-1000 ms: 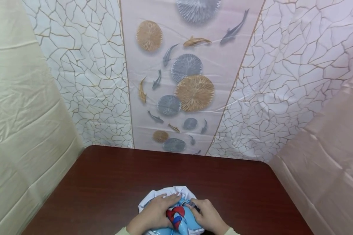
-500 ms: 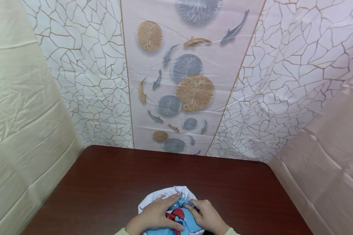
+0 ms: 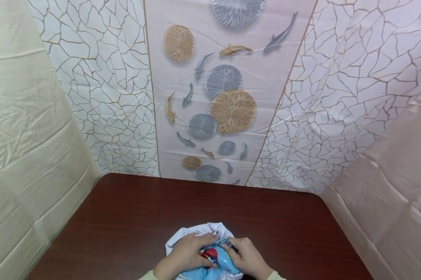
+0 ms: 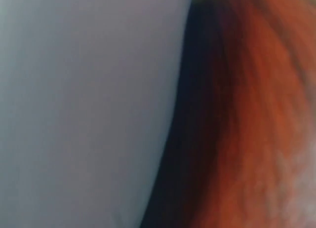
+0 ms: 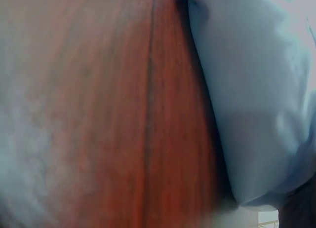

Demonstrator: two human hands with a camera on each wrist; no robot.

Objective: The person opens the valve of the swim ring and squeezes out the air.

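At the near edge of the table in the head view lies a rounded bundle of glossy, crumpled plastic [image 3: 226, 259], blue with a red patch inside a white outer fold. My left hand [image 3: 187, 252] grips its left side, fingers over the top and thumb bent in by the red patch. On the other side my right hand [image 3: 249, 256] pinches a fold, thumb against the blue plastic beside a small dark part. The bundle's underside is hidden. A pale, smooth surface of the bundle [image 5: 247, 90] bulges over the wood in the right wrist view. The left wrist view is blurred.
The dark red-brown wooden table [image 3: 144, 210] extends behind and to both sides of the bundle. At its back hangs a patterned cloth [image 3: 231, 112] with fish and discs. Plain cream cloth [image 3: 32, 155] closes the left side, pinkish cloth [image 3: 389, 186] the right.
My left thumb has shifted over the red patch and its fingers have bent slightly. The blue plastic between the hands has changed its folds. My right hand stays nearly still.
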